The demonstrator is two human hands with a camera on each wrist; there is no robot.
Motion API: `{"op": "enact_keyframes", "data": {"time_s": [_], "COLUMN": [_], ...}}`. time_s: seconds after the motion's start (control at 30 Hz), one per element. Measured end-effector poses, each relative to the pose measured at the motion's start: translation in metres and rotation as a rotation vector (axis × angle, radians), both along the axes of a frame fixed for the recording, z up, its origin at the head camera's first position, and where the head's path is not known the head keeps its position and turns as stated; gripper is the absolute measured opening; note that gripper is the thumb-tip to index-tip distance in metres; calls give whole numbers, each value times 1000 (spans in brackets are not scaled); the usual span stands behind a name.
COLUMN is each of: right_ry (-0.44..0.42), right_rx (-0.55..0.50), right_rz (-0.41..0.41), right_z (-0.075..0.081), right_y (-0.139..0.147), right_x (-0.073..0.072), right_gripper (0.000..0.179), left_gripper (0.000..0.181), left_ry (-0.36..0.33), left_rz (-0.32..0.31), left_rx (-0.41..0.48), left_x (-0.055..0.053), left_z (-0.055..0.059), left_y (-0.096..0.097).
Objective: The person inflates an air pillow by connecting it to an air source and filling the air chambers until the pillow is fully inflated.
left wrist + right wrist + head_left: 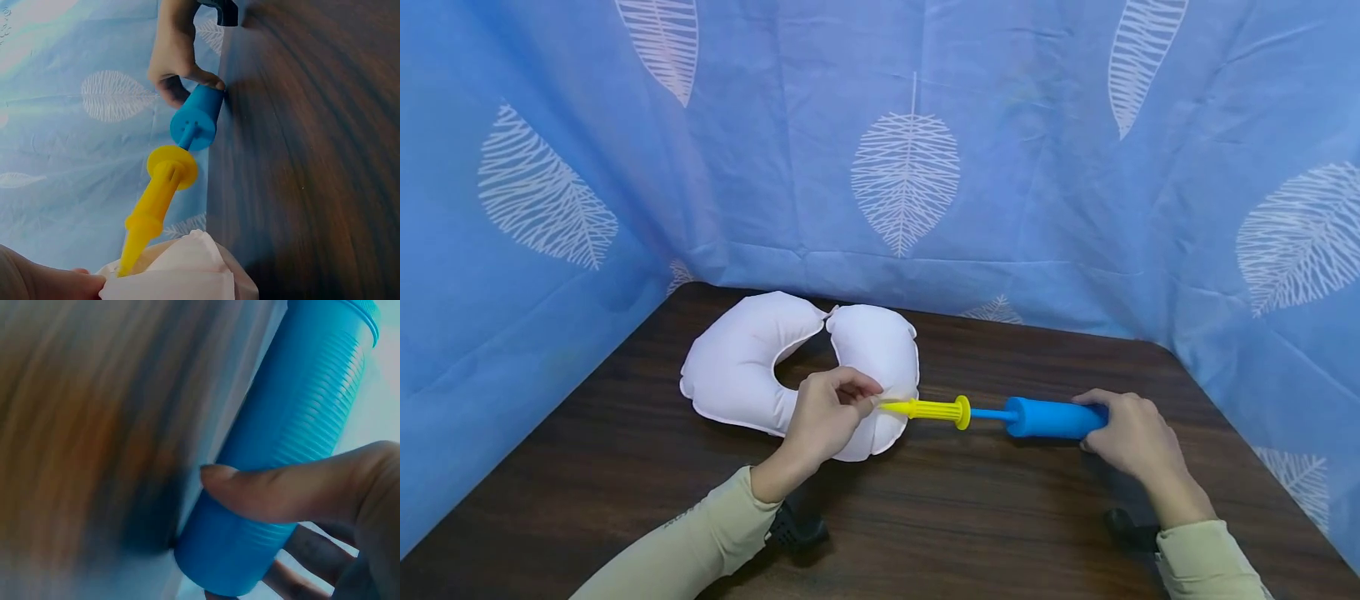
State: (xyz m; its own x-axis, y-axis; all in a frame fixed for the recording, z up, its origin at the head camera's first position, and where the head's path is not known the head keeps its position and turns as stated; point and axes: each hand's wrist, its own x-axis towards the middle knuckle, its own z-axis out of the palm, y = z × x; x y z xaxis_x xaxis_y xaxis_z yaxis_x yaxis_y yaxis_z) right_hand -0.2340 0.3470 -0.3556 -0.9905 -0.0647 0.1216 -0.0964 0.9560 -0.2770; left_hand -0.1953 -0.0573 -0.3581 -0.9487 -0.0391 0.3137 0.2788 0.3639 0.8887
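Note:
A white U-shaped inflatable neck pillow, plump with air, lies on the table. My left hand pinches the pillow's valve area, where the tip of the yellow nozzle of a hand pump goes in. The exact fit at the tip is hidden by the fingers. My right hand grips the far end of the pump's blue barrel, thumb on one side and fingers round the other. Between barrel and nozzle a length of the blue rod shows. In the right wrist view the ribbed blue barrel fills the middle.
The dark wood-grain table has rounded far corners. A blue curtain with white leaf prints hangs round its back and sides. Black wrist devices sit below both sleeves, near the tabletop.

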Motion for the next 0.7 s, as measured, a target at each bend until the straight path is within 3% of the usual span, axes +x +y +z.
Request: {"op": "enact_keyframes", "data": {"time_s": [0.13, 0.3, 0.7], "right_ry": [14, 38, 45], "right_rx": [5, 9, 1], "right_rz": [-42, -27, 185], "right_z": [-3, -8, -4], "right_y": [22, 20, -58], "right_x": [-2, 0, 11], "right_gripper": [52, 51, 54], "left_gripper": [12, 12, 13], "left_ry": [-23, -46, -19], "left_rz": [0, 18, 18], "left_rx": [5, -5, -29], "left_x": [-1, -2, -1], "left_z": [-1, -4, -2], "left_y": [-1, -2, 0]}}
